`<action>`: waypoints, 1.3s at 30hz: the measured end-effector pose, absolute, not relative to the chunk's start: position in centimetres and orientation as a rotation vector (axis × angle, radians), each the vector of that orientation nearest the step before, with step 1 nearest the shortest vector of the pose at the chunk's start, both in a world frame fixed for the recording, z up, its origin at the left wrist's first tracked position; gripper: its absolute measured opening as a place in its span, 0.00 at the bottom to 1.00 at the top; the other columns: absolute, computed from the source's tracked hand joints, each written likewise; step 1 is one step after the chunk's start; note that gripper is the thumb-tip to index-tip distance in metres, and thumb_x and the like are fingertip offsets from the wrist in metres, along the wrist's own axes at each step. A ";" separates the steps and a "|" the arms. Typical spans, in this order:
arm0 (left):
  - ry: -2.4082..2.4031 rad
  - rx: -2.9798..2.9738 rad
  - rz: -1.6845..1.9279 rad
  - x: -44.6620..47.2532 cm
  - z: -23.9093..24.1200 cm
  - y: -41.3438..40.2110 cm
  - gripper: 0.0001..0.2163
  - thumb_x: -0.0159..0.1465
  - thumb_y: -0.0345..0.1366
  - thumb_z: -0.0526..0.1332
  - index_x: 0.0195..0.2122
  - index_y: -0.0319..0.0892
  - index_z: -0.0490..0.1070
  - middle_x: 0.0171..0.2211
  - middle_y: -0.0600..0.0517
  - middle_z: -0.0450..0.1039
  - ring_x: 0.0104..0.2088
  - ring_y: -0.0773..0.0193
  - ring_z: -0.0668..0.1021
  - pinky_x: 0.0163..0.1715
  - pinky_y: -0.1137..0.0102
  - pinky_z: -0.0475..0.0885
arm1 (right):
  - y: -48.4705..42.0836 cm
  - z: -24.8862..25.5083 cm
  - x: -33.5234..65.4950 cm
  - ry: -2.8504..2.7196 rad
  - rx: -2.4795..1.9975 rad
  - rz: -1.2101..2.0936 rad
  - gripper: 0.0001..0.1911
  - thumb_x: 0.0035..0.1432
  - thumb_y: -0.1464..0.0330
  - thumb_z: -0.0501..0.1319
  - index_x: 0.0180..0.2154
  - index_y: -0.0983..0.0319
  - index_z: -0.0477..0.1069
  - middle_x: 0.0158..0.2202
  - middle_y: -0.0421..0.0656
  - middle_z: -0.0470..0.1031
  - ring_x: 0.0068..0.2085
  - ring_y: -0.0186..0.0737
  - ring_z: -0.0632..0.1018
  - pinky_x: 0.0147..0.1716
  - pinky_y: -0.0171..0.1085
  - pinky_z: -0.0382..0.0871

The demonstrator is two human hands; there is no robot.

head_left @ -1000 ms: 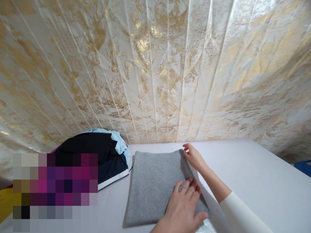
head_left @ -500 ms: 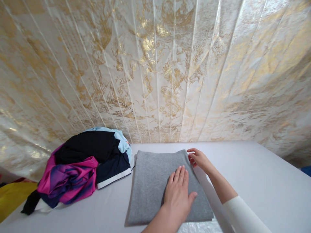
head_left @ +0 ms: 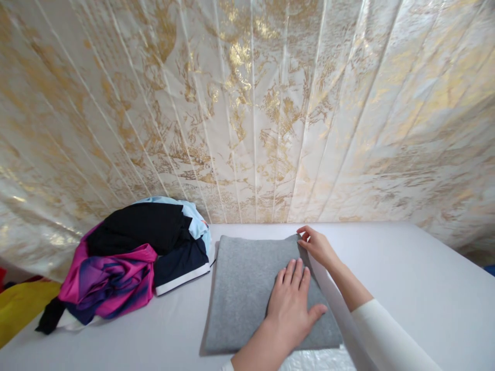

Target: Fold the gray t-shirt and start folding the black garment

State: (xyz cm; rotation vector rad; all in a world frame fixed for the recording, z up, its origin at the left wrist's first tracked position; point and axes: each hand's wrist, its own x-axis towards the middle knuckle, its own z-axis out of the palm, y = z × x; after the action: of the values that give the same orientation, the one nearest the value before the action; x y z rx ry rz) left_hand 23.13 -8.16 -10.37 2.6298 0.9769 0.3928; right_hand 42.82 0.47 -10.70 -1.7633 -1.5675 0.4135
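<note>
Against a wall (head_left: 247, 103) papered in white and gold, a white table (head_left: 406, 278) carries a folded grey garment (head_left: 243, 288). The left hand (head_left: 292, 306) lies flat and open on it, while the right hand (head_left: 319, 246) pinches its far right corner. A heap of dark, pink and pale-blue clothes (head_left: 127, 257) sits just left of it.

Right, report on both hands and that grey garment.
Left hand open, flat on folded grey garment. Right hand at its far right corner, grip unclear. Clothes pile close on its left.
</note>
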 end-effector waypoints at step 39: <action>1.519 2.170 0.987 5.3 -11.9 -12.5 0.17 0.61 0.28 0.50 0.50 0.46 0.68 0.35 0.50 0.72 0.37 0.60 0.74 0.41 0.66 0.69 | 8.4 -10.2 21.6 -2.032 -1.288 0.715 0.19 0.52 0.77 0.55 0.46 0.60 0.73 0.41 0.41 0.76 0.31 0.32 0.73 0.39 0.35 0.68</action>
State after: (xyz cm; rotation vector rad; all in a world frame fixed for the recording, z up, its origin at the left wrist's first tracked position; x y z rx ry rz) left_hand 5.30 -12.55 -11.94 2.1696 1.5187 0.9873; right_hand 21.56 8.36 -10.24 -1.2883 -2.0318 0.7153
